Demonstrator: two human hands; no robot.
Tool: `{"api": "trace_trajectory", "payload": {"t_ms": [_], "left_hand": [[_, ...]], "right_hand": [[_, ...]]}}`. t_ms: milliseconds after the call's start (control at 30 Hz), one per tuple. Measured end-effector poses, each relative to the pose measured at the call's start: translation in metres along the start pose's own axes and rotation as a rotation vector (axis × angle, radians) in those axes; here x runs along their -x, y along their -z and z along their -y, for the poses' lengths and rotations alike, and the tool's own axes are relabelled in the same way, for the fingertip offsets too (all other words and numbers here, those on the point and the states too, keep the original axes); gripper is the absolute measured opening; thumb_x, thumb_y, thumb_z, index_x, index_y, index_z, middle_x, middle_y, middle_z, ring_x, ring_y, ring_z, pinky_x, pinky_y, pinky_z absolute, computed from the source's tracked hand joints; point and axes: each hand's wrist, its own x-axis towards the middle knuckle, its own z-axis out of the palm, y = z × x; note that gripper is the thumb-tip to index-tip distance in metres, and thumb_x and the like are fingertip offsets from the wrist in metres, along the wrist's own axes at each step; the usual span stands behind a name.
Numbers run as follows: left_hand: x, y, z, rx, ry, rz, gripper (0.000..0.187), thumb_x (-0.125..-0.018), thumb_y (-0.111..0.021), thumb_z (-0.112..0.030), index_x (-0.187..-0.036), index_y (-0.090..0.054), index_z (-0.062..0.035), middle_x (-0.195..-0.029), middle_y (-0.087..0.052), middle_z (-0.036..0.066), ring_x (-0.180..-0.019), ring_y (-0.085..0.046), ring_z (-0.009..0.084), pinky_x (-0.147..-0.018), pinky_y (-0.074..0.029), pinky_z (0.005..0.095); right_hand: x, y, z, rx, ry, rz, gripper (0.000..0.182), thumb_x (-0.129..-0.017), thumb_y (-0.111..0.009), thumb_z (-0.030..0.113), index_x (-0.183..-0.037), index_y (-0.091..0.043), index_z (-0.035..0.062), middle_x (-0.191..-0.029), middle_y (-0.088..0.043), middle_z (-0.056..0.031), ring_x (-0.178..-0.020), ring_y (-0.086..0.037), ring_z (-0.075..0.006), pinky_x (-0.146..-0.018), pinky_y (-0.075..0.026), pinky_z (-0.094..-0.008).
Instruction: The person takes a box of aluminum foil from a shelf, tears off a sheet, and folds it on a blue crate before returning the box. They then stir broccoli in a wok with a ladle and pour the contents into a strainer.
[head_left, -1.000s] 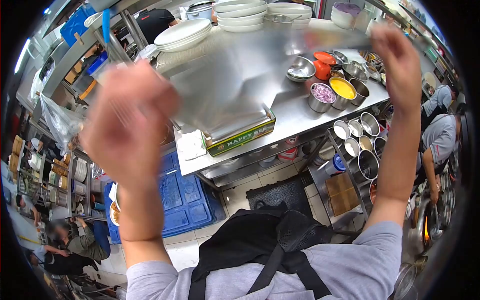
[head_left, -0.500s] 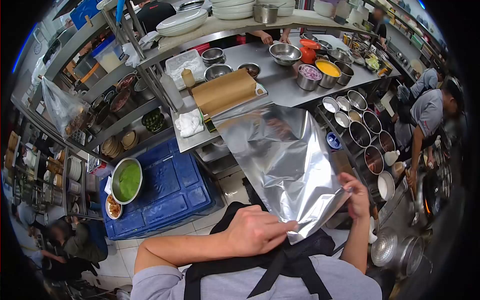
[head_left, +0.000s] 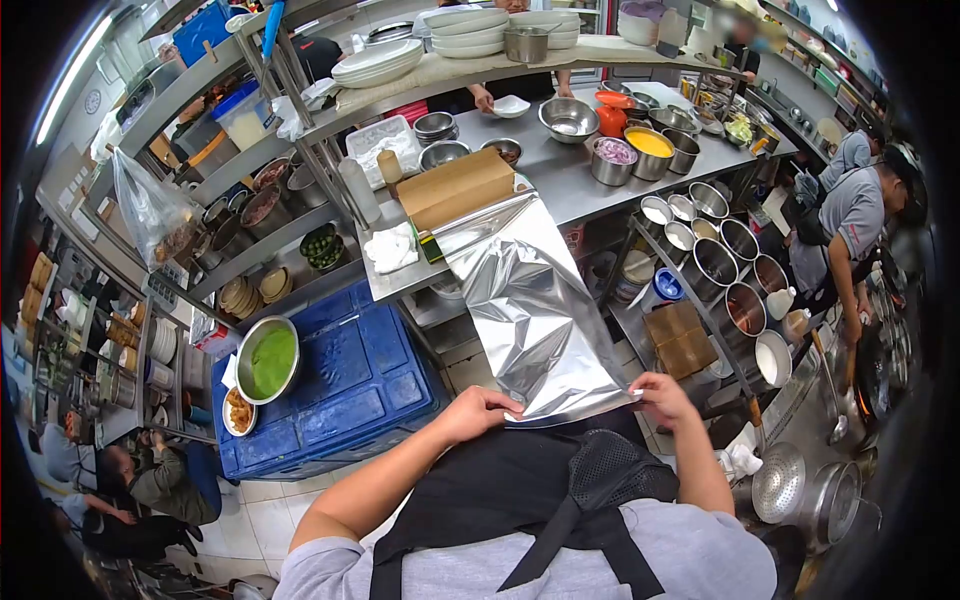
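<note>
A long sheet of aluminium foil (head_left: 530, 310) stretches from a brown cardboard box (head_left: 455, 190) on the steel counter down to my waist. My left hand (head_left: 480, 412) pinches the near left corner of the foil. The near right corner is held between the fingertips of my right hand (head_left: 662, 400). The foil is creased in its middle and hangs in the air past the counter's edge. Beside the box lies a crumpled white cloth (head_left: 391, 249).
A blue bin (head_left: 340, 370) at the left bears a bowl of green liquid (head_left: 268, 360) and a small dish (head_left: 239, 412). Metal pots (head_left: 715, 262) fill a rack at the right. Across the counter, a person's hand (head_left: 483, 99) touches a white dish (head_left: 511, 107). Another person (head_left: 860, 215) works at the far right.
My hands have moved apart and the near edge of the foil is now spread straight between them. My left hand has moved up and left. Across the counter, a white dish has appeared.
</note>
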Motion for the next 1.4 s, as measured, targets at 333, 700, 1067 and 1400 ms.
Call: {"api": "trace_trajectory", "payload": {"t_ms": [333, 700, 1067, 1400], "left_hand": [[-0.027, -0.031, 0.197, 0.018, 0.136, -0.282, 0.022, -0.087, -0.074, -0.026, -0.091, -0.078, -0.0053, -0.086, -0.074, 0.008, -0.076, -0.066, 0.0124, -0.071, -0.053, 0.0288], [-0.022, 0.004, 0.169, 0.014, 0.363, -0.62, 0.045, -0.079, -0.078, -0.005, -0.117, -0.056, 0.0051, -0.076, -0.07, 0.011, -0.07, -0.067, 0.0152, -0.065, -0.051, 0.0284], [0.022, -0.013, 0.132, 0.557, 0.444, -0.916, 0.015, -0.088, -0.068, -0.001, -0.099, -0.058, -0.0008, -0.084, -0.067, 0.007, -0.076, -0.065, 0.0129, -0.068, -0.055, 0.0284], [0.047, 0.022, 0.182, -0.632, 0.265, -0.855, 0.008, -0.085, -0.067, -0.005, -0.088, -0.061, -0.0003, -0.075, -0.066, 0.019, -0.068, -0.064, 0.0361, -0.064, -0.051, 0.0395]], "right_hand": [[-0.086, -0.018, -0.13, 0.12, -0.22, -0.072, 0.022, -0.086, -0.069, 0.003, -0.106, -0.059, 0.0017, -0.091, -0.069, -0.0092, -0.08, -0.068, -0.0176, -0.066, -0.055, -0.0303], [-0.144, -0.045, -0.165, -0.004, -0.317, 0.02, 0.009, -0.088, -0.069, 0.005, -0.094, -0.063, 0.0056, -0.085, -0.071, -0.0065, -0.072, -0.067, -0.0154, -0.063, -0.051, -0.0269], [-0.17, -0.112, -0.192, 0.221, -0.402, 0.285, 0.01, -0.089, -0.071, 0.012, -0.09, -0.069, 0.0022, -0.081, -0.066, -0.0028, -0.073, -0.058, -0.0111, -0.065, -0.045, -0.0272], [-0.181, -0.142, -0.254, 0.95, 0.048, 0.406, 0.034, -0.091, -0.06, 0.036, -0.092, -0.074, 0.0041, -0.085, -0.072, -0.0179, -0.075, -0.07, -0.0298, -0.069, -0.054, -0.0411]]}}
